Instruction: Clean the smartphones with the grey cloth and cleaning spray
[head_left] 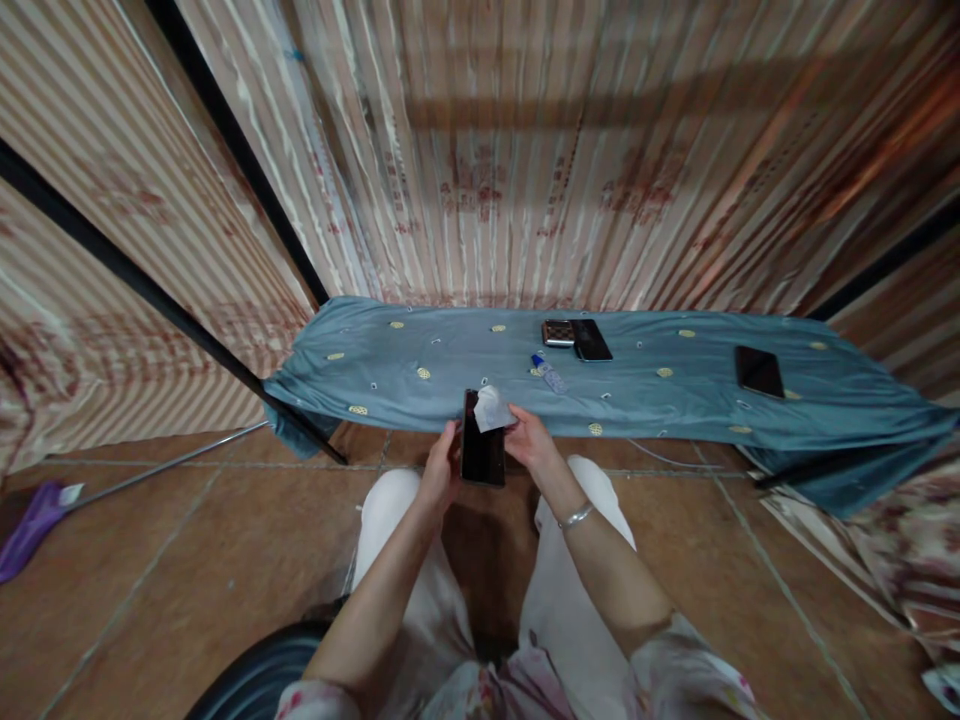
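A dark smartphone [484, 460] is held over my lap, just short of the cloth-covered bench. My left hand [439, 468] grips it along its left edge. With my right hand [529, 438] I pinch a crumpled white wipe or tissue [491, 408], which lies across the upper part of the phone's screen. On the blue-grey cloth [465, 350] beyond my hands is a small blue-capped item with a clear, patterned body [551, 374]. Behind it sit a brown checked case [557, 333] and a second dark phone [592, 340], side by side.
Another black phone [759, 371] rests toward the bench's right end. Black poles [247, 170] rise at the bench's left, and a striped curtain [487, 150] hangs behind. A purple broom or mop head [31, 530] lies on the tiled floor at left.
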